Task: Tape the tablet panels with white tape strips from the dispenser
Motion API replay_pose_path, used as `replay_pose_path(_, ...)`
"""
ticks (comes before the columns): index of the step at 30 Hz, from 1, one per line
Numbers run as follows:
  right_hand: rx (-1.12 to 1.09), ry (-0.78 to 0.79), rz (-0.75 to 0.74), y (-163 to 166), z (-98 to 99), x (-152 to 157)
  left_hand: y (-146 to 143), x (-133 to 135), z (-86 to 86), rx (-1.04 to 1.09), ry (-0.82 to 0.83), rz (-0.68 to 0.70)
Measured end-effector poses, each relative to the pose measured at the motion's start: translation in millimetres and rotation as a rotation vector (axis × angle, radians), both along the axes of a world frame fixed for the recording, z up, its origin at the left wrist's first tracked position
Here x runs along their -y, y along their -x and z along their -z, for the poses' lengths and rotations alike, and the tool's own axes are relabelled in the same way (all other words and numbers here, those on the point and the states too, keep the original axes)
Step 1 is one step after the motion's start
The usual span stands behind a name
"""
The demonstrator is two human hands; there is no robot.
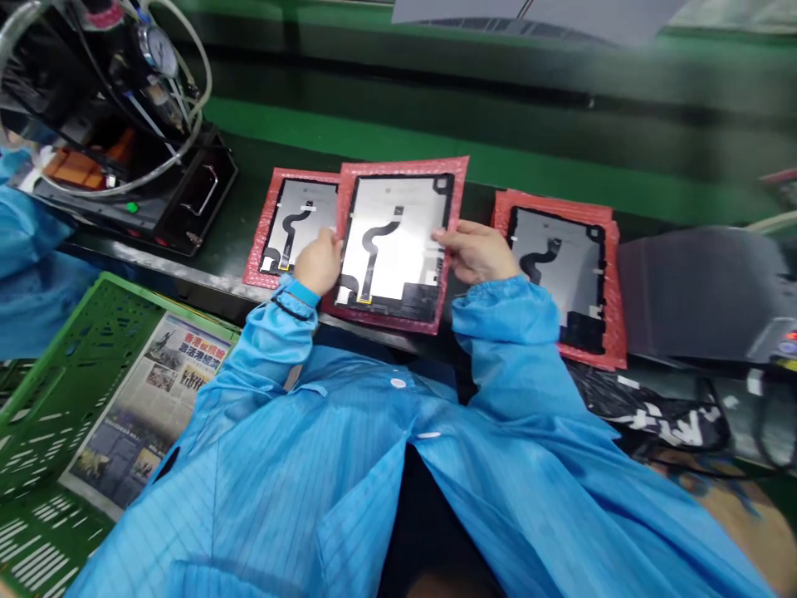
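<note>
A tablet display panel point(408, 249), silver-backed with a curved black ribbon cable, lies on a pink bubble-wrap sheet point(457, 178). My left hand point(319, 262) grips the left edge of panel and sheet. On the right edge, my right hand point(479, 251) pinches them, thumb over the panel's side. Both are raised above the bench and tilted toward me. Behind my left hand, another display panel point(315, 212) rests on pink bubble wrap. To the right, a third panel point(576, 257) tops a pile of pink sheets, partly covered by my right sleeve.
A machine with a pressure gauge point(158, 51) and hoses stands at the left, beside another person's blue sleeve point(31, 257). A green crate point(56, 399) holding a newspaper point(158, 390) is below. Grey translucent sheets point(703, 291) and a black plastic bag point(641, 407) lie right.
</note>
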State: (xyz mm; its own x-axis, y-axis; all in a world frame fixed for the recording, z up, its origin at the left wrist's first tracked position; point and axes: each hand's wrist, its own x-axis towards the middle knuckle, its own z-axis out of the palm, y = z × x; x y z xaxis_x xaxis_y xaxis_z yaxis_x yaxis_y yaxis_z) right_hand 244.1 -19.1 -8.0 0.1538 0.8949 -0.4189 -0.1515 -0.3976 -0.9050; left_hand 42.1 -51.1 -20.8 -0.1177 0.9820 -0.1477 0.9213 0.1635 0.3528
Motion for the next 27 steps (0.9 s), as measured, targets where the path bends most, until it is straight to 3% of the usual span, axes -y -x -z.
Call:
replay_pose_path(4,-0.075,-0.011,-0.124,63.7,4.7,-35.1,63.0,-15.2,-18.7,-0.097,-0.128,-0.209)
replay_pose_path(7,0.016,-0.012,-0.206,104.0,27.3,-60.3,102.2,-34.7,-10.1,-0.167,-0.134,-0.262)
replay_pose_path(11,0.397,-0.007,-0.356,123.1,57.0,-84.5,120.2,-53.6,15.7,-0.175,-0.008,-0.241)
replay_pose_path(14,0.518,-0.029,-0.398,116.2,56.4,-85.3,117.6,-52.7,20.5,-0.142,-0.006,-0.234)
replay_pose_path(17,0.582,-0.198,-0.399,89.5,35.9,-60.1,115.7,-44.0,10.7,-0.159,0.024,-0.247)
replay_pose_path(19,0.548,-0.346,-0.399,58.2,21.1,-27.5,111.8,-37.8,2.1,-0.186,0.031,-0.233)
replay_pose_path(21,0.497,-0.414,-0.33,14.6,12.6,14.9,96.8,-29.7,-5.2,-0.261,-0.077,-0.243)
replay_pose_path(23,0.495,-0.378,-0.12,-39.9,13.2,59.1,64.2,-20.1,-9.1,-0.295,-0.272,-0.18)
replay_pose_path(25,0.583,-0.291,0.201,-99.0,21.6,95.7,13.0,-14.1,-6.5,-0.168,-0.384,0.039)
replay_pose_path(27,0.756,-0.208,0.443,-151.4,33.6,118.8,-50.5,-16.6,3.8,0.128,-0.235,0.33)
